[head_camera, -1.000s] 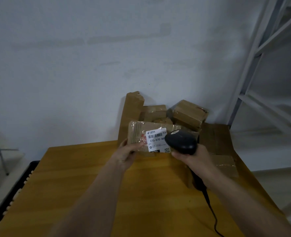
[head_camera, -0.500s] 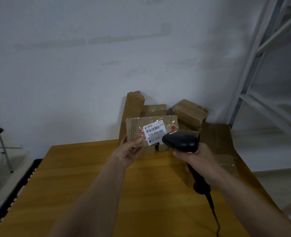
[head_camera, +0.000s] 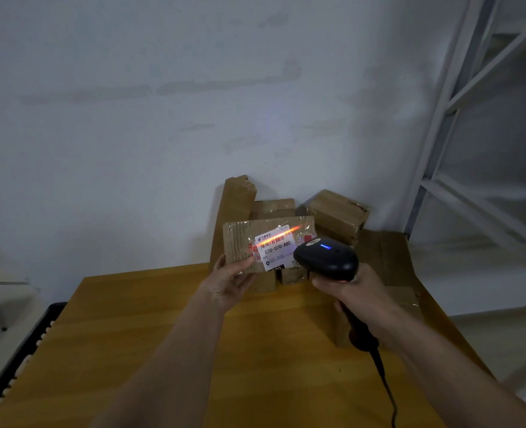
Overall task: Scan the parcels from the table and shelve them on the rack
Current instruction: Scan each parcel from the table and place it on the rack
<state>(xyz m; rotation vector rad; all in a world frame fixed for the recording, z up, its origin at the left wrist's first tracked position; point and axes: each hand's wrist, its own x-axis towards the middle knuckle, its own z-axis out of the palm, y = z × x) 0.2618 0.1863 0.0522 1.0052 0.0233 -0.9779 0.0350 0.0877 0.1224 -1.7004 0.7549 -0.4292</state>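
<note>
While the wooden table (head_camera: 163, 350) fills the lower frame, the right hand (head_camera: 360, 299) right of centre grips a black scanner (head_camera: 326, 257) by its handle, a blue light lit on top. Left of it, the left hand (head_camera: 229, 281) pinches a flat parcel (head_camera: 243, 239) upright above the table; an orange line crosses its white label (head_camera: 275, 247). Behind, more parcels (head_camera: 337, 213) are piled against the wall. A white rack (head_camera: 471, 149) stands at the right edge.

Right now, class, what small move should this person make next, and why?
Probably carry the parcel toward the rack. The scanner in the right hand throws its red line across the label, so scanning looks underway, and the left hand already holds the parcel up.
</note>
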